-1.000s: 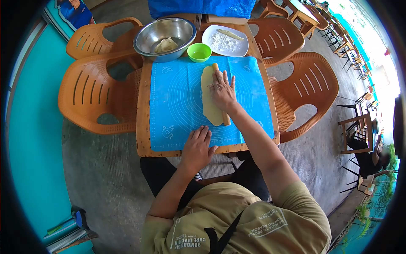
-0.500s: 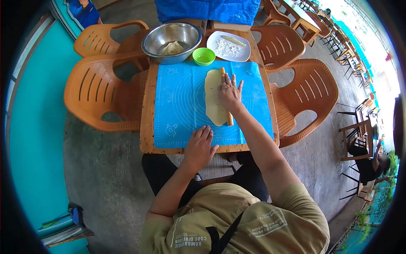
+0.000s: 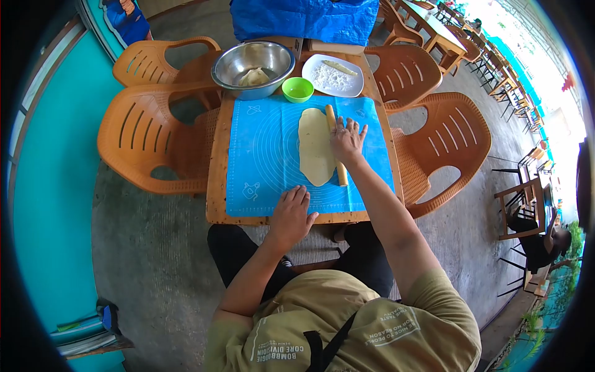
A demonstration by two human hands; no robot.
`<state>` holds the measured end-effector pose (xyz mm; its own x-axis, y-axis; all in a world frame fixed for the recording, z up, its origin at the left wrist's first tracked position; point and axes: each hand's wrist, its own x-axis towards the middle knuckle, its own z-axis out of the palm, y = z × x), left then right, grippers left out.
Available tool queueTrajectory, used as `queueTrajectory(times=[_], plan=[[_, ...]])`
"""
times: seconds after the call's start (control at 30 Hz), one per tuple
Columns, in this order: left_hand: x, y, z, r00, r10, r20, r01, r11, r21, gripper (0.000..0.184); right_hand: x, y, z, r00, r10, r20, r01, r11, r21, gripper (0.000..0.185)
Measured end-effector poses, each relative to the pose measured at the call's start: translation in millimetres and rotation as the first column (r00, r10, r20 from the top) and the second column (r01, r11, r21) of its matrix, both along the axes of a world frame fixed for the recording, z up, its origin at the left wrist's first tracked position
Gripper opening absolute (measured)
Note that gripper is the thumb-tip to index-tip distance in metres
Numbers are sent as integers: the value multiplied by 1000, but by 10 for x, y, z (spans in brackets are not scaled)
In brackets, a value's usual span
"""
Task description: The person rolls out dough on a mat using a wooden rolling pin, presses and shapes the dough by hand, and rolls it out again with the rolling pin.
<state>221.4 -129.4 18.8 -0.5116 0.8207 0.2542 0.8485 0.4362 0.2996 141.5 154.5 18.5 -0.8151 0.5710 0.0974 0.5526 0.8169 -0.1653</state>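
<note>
A long, flat sheet of pale dough (image 3: 316,149) lies on the blue baking mat (image 3: 260,161). Along its right edge runs a wooden rolling pin (image 3: 341,175), pointing away from me. My right hand (image 3: 349,140) rests over the middle of the pin with fingers stretched out and spread, covering part of it. My left hand (image 3: 291,214) lies palm down at the mat's near edge, just below the dough, fingers extended and holding nothing.
Beyond the mat stand a steel bowl (image 3: 226,69) with a dough lump (image 3: 255,77), a green bowl (image 3: 298,90), and a white plate (image 3: 353,91) with flour and a dough strip. Orange chairs (image 3: 139,124) flank the wooden table (image 3: 217,198). A seated person (image 3: 539,248) is far right.
My right hand and the rolling pin have shifted right, toward the dough's right edge, baring more of the sheet. My left hand stays nearly in place. The view has shifted slightly.
</note>
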Motion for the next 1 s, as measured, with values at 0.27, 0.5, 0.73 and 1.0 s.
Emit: queueTrajectory(times=[0.27, 0.5, 0.73, 1.0], plan=[[-15, -1, 20, 1000, -9, 17, 8, 999, 47, 61, 58, 31, -14, 992, 65, -109, -65, 998, -3, 42], [-17, -2, -5, 999, 6, 42, -8, 999, 45, 60, 210, 288, 81, 945, -100, -312, 39, 980, -197, 33], [-7, 29, 69, 998, 8, 61, -8, 1000, -10, 59, 454, -188, 153, 931, 163, -326, -197, 978, -74, 38], [-19, 30, 123, 1000, -8, 20, 8, 1000, 20, 57, 335, -677, -71, 955, 213, -207, -215, 977, 17, 62]])
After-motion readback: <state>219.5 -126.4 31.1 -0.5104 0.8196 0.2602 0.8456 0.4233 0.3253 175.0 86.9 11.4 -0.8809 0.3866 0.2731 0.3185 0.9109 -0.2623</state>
